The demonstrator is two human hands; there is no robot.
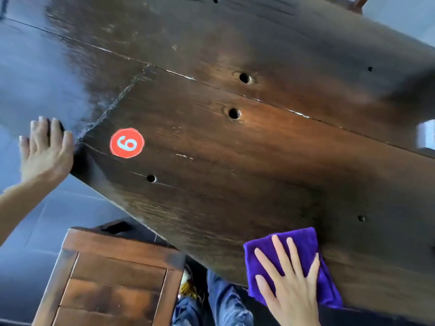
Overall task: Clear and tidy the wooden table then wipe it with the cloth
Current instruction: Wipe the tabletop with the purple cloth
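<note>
Cloth (303,241), purple and folded, lay flat near the table's front edge, pinned beneath your right hand (289,285). Your fingers (279,252) were spread wide and pressed down on the fabric, not curled around it; this open-palm hold probably served to spread pressure over a broad patch so the cloth would slide with the hand instead of bunching. One corner of the cloth hung a little past the table edge below your palm.

Your left hand (46,154) rested at the table's left corner, fingers extended and draped over the edge, gripping nothing. Judged from its position, it braced you while the other arm worked.

Outward from both hands, the wooden table (235,149) was bare of loose items. Only fixed features showed: a round red sticker (127,143) bearing a numeral, well apart from the cloth, and several dark holes (234,113) in the planks. Clearing therefore appeared finished, and wiping was the step in hand.

Pale glare covered the far left part of the top, so wet or dry areas could not be told. A wooden chair (113,278) stood just beside the front edge, below the sticker, and your blue-trousered legs (226,304) stood between the chair and the cloth. Most of the surface lay beyond the cloth, which suggested much wiping remained.
</note>
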